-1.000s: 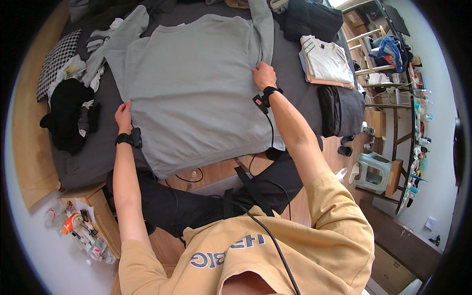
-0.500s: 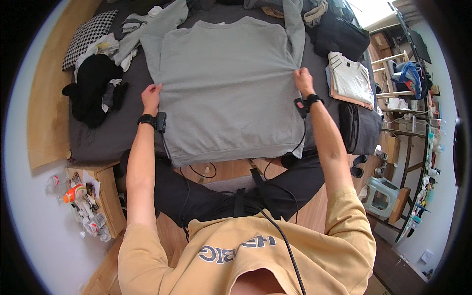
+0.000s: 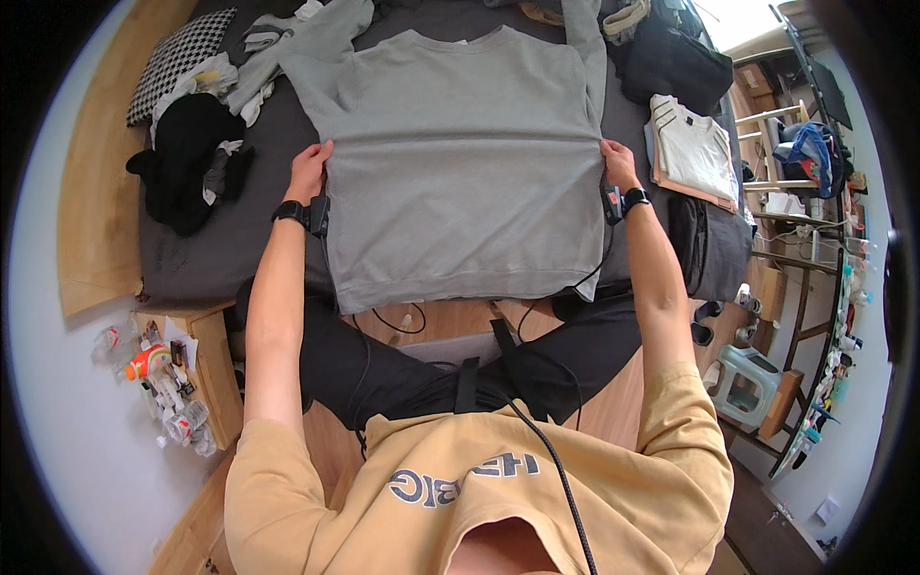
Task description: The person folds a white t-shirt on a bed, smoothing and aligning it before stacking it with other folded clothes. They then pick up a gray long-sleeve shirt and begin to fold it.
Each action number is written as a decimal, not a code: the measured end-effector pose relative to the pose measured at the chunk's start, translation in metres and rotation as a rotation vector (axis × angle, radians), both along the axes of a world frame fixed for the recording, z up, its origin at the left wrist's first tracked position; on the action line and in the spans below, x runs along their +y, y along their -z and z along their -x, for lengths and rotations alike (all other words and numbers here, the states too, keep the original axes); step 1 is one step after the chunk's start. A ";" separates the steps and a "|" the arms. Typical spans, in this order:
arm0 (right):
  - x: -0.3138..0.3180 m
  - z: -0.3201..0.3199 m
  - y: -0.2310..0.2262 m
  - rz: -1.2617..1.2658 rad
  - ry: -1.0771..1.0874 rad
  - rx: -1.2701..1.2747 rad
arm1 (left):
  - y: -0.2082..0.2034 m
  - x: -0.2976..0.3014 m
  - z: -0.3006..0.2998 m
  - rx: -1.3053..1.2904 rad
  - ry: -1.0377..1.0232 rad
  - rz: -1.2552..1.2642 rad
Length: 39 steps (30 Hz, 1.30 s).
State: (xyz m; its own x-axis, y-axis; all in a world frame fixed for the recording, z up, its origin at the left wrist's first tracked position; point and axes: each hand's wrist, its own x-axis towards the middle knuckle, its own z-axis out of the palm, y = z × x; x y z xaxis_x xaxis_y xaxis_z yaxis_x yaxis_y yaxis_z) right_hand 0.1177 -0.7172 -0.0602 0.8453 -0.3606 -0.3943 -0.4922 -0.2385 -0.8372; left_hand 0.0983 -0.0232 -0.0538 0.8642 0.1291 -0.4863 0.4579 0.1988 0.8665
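Observation:
A grey sweatshirt [image 3: 465, 201] lies spread on a dark bed, its neckline at the far side and its hem at the bed's near edge. Its sleeves stretch away toward the far left and far right. My left hand [image 3: 310, 171] pinches its left side at mid height, and my right hand [image 3: 621, 163] pinches the right side at about the same level. Between the two hands the fabric is drawn into a straight crosswise crease. Both wrists carry black straps with small devices, with cables trailing from them.
To the left lie a black garment [image 3: 192, 163] and a houndstooth pillow [image 3: 177, 62]. Folded light shirts [image 3: 688, 149] are stacked on the right, beside dark folded clothes [image 3: 709, 249]. A wooden cabinet [image 3: 216, 374] with clutter stands at the near left; a grey-green stool [image 3: 746, 383] is on the right.
My left hand has moved up along the sweatshirt's left side. The pull crease is now straighter and more level. The whole view has shifted slightly.

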 end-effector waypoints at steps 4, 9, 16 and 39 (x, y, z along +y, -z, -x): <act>0.014 0.012 -0.012 0.062 -0.130 -0.184 | -0.011 -0.006 0.007 0.000 0.094 -0.235; 0.048 0.057 -0.021 0.300 -0.161 -0.170 | -0.018 -0.037 0.048 -0.097 0.154 -0.565; 0.056 0.161 -0.039 0.675 -0.297 -0.078 | -0.045 -0.067 0.150 0.002 0.225 -0.955; 0.015 0.042 -0.388 1.247 -0.771 -0.887 | -0.385 0.016 -0.010 -0.415 0.011 0.057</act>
State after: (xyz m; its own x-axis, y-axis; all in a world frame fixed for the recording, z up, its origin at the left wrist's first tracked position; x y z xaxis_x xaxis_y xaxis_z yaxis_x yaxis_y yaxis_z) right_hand 0.0753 -0.7017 0.3274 0.7460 0.5017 0.4379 0.5178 -0.8505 0.0922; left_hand 0.1082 -0.0077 0.3316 0.9895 0.1020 -0.1028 0.0747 0.2486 0.9657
